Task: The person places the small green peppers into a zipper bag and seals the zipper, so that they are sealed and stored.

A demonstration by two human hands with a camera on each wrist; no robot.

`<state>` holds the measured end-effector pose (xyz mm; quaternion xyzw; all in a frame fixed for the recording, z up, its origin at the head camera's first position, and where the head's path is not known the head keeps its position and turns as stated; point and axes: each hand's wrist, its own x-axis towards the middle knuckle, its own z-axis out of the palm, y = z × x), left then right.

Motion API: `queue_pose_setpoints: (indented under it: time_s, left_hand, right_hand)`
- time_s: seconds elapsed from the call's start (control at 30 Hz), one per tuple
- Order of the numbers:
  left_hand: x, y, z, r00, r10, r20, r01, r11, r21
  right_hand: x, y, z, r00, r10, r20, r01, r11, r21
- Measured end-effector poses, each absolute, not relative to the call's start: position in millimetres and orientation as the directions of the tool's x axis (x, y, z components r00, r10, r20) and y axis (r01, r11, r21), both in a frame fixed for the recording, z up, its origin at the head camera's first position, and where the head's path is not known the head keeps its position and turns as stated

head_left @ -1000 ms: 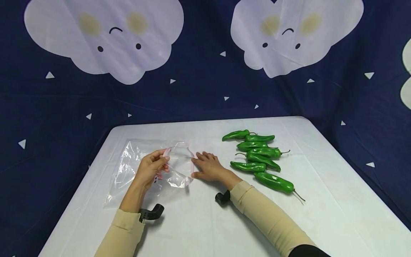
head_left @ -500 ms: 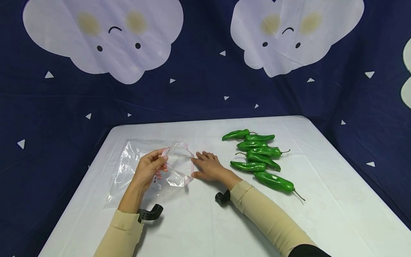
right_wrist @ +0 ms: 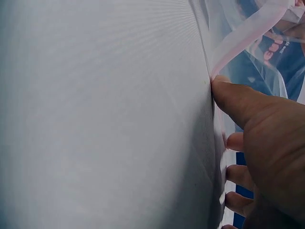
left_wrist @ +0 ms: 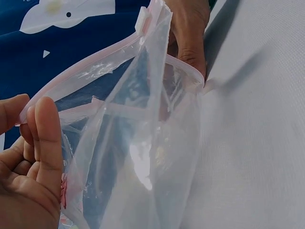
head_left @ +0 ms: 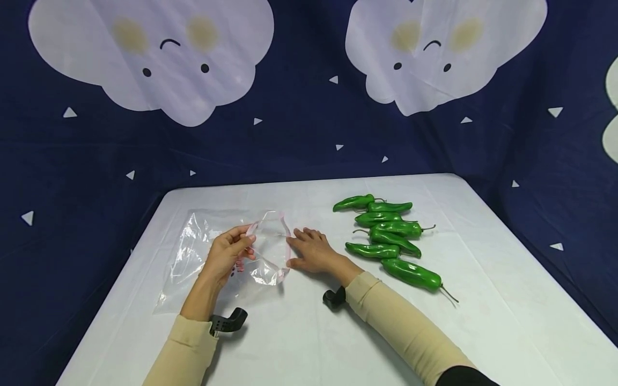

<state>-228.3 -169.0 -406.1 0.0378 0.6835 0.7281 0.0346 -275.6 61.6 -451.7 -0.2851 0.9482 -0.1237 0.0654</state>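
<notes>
A clear plastic zip bag (head_left: 193, 257) with a pink-edged mouth lies on the table, its mouth toward the right and spread apart. My left hand (head_left: 226, 256) pinches the upper pink rim between thumb and fingers, lifting it off the lower side. In the left wrist view the raised pink rim (left_wrist: 81, 67) arches from the fingertips to a white slider (left_wrist: 142, 21). My right hand (head_left: 314, 252) lies palm down, fingers spread, pressing the lower rim onto the table. The right wrist view has the thumb (right_wrist: 238, 95) touching the pink edge.
Several green peppers (head_left: 410, 273) lie in a loose column on the right of the white table (head_left: 309, 332). A dark blue cloth (head_left: 299, 145) with clouds hangs behind the table. Black wrist cameras (head_left: 229, 320) sit on both wrists.
Both hands stay almost where they were. The left hand shifts only slightly with the raised rim. The view has turned a little, and the peppers lie unmoved.
</notes>
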Motion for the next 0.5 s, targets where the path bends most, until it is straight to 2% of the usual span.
queue_pose_setpoints:
  time_s: [0.5]
  left_hand:
    - [-234.0, -158.5, -409.7, -0.994, 0.104, 0.015, 0.011, -0.035, 0.999]
  right_hand:
    - [-271.2, 62.4, -446.0, -0.832, -0.554, -0.020, -0.522, 0.795, -0.308]
